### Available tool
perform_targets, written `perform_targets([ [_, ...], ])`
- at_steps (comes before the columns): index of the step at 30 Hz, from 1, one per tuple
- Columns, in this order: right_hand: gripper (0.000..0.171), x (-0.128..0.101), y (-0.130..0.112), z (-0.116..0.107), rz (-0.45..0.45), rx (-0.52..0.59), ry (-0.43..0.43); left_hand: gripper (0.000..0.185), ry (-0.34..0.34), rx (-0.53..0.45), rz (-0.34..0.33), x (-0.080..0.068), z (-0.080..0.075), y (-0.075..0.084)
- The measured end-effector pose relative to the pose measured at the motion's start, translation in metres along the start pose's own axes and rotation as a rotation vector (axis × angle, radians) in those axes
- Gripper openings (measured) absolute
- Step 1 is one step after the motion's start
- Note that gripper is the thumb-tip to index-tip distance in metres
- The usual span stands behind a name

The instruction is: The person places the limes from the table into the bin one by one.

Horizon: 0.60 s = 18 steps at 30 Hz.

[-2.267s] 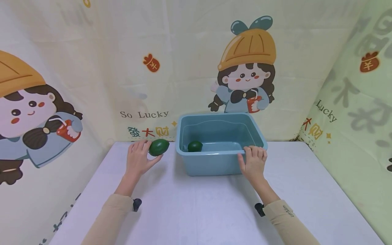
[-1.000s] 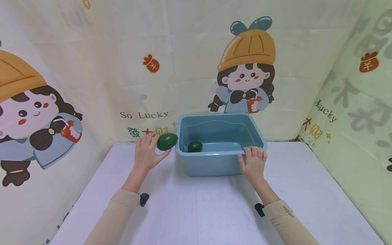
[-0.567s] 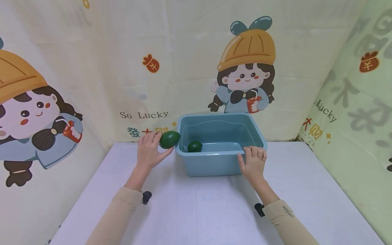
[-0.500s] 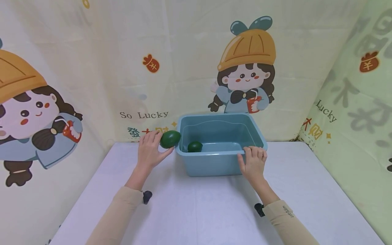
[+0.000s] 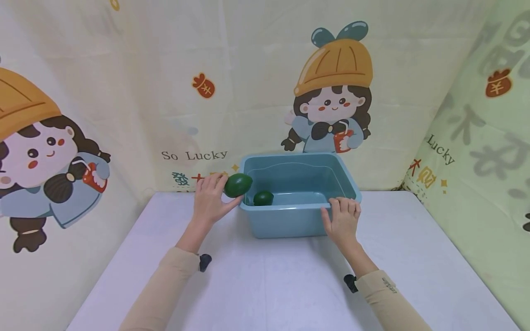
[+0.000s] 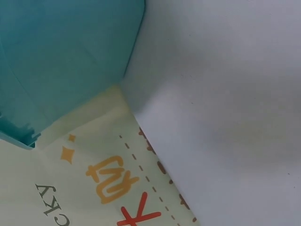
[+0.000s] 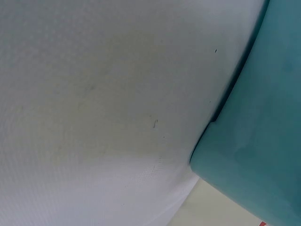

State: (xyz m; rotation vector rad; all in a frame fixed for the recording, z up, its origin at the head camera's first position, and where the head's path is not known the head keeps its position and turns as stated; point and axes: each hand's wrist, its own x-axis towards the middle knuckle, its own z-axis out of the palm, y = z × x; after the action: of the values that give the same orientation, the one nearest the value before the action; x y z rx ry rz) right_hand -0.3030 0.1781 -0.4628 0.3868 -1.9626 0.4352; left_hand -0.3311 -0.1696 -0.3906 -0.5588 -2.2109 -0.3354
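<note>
My left hand (image 5: 210, 201) pinches a dark green lime (image 5: 239, 185) between thumb and fingers, at the left rim of a blue plastic bin (image 5: 290, 222). The held fruit overlaps that rim in the head view, above table height. Inside the bin, a second green lime (image 5: 263, 198) lies in the near left corner. My right hand (image 5: 344, 217) grips the front rim near its right corner, fingers over the edge and thumb on the outer side. Neither hand shows in the wrist views, which catch only the bin's outer walls (image 6: 70, 52) and the table.
A white-covered table (image 5: 265, 285) bears the bin towards its back edge. Behind it and at both sides hang printed cloth walls (image 5: 256, 92) with cartoon figures and lettering. A dark wrist camera (image 5: 205, 262) sits at the left cuff, another (image 5: 351, 283) at the right.
My left hand has carried the lime rightward and slightly up, from left of the bin to its left rim. The right hand, the bin and the lime inside have stayed in place.
</note>
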Motion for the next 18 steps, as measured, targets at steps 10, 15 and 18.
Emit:
perform_targets([
  [10, 0.049, 0.0, 0.0, 0.001, -0.024, -0.006, 0.032, 0.064, -0.014, 0.023, 0.035, 0.006, 0.003, 0.007],
  [15, 0.05, 0.001, 0.0, 0.001, -0.021, 0.0, 0.03, 0.065, -0.038, 0.033, 0.043, 0.008, 0.006, 0.011],
  [18, 0.05, 0.001, 0.0, 0.001, -0.021, 0.001, 0.027, 0.066, -0.041, 0.03, 0.045, 0.009, 0.008, 0.013],
])
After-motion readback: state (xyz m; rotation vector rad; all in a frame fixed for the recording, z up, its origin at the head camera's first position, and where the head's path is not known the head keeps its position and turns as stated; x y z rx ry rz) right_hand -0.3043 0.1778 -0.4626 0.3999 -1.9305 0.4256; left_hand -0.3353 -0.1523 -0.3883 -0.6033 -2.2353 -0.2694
